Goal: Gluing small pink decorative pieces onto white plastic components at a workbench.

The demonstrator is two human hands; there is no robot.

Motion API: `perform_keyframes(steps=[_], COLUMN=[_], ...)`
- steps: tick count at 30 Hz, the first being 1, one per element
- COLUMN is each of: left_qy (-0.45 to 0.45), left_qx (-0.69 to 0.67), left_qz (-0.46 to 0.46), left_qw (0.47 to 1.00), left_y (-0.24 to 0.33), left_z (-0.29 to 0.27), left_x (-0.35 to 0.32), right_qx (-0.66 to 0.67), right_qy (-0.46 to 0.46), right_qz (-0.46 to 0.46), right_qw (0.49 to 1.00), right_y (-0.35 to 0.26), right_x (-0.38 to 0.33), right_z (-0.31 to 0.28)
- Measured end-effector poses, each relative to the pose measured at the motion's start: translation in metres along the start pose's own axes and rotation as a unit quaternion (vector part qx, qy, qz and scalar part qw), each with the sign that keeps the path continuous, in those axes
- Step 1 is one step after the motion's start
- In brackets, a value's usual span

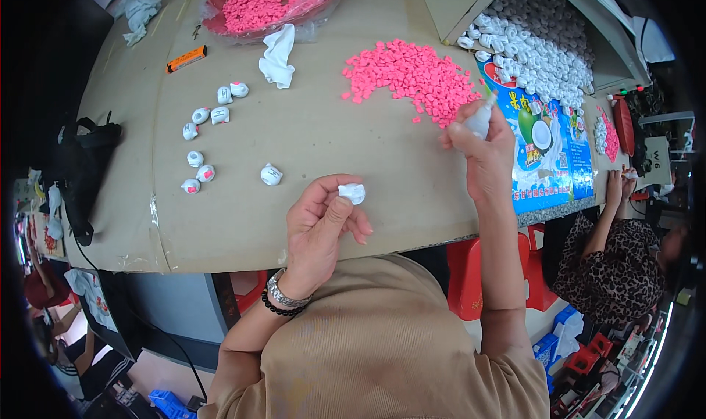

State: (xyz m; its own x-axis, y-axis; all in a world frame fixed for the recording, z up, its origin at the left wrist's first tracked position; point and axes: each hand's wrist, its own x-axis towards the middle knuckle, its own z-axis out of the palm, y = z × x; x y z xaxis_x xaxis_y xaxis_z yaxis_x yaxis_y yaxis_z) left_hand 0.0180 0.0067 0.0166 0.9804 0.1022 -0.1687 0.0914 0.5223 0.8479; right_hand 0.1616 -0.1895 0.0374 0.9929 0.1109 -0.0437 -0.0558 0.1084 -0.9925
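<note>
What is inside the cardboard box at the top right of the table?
The cardboard box holds a big heap of small white plastic pieces, and some spill onto the table. The box bottom and deeper layers are covered by the heap, so they cannot be seen.

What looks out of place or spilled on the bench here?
Nothing looks damaged. The small pink plastic pieces lie in a loose heap with strays at its edges, and the small white plastic caps sit scattered rather than lined up.

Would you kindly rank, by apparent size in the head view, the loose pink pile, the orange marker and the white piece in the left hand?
1. Loose pink pile
2. Orange marker
3. White piece pinched in the left hand; it sits nearer the camera, yet looks smallest.
</note>
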Motion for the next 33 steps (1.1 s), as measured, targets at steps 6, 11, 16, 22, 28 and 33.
perform_keyframes(steps=[6, 11, 16, 22, 28, 33], left_qy=[-0.008, -0.005, -0.055, -0.072, -0.059, -0.018], left_qx=[-0.009, 0.004, -0.025, -0.069, -0.088, -0.075], left_qz=[0.004, -0.006, -0.010, 0.022, 0.016, 0.027], left_qw=[1.000, 1.000, 0.998, 0.995, 0.994, 0.997], left_y=[-0.001, -0.003, -0.002, 0.000, 0.001, 0.006], left_z=[0.003, -0.004, -0.003, -0.008, -0.005, -0.010], left_x=[0.001, 0.001, 0.004, -0.003, -0.003, -0.003], right_qx=[-0.448, -0.548, -0.587, -0.604, -0.563, -0.312], right_qy=[-0.064, -0.117, -0.114, -0.133, -0.122, -0.121], right_qz=[-0.167, -0.220, -0.190, -0.203, -0.233, -0.107], right_qw=[0.876, 0.799, 0.778, 0.759, 0.784, 0.936], right_y=[-0.007, -0.007, -0.002, -0.002, -0.007, -0.008], right_x=[0.016, 0.024, 0.028, 0.024, 0.014, -0.018], right_z=[0.015, 0.031, 0.022, 0.030, 0.032, 0.047])
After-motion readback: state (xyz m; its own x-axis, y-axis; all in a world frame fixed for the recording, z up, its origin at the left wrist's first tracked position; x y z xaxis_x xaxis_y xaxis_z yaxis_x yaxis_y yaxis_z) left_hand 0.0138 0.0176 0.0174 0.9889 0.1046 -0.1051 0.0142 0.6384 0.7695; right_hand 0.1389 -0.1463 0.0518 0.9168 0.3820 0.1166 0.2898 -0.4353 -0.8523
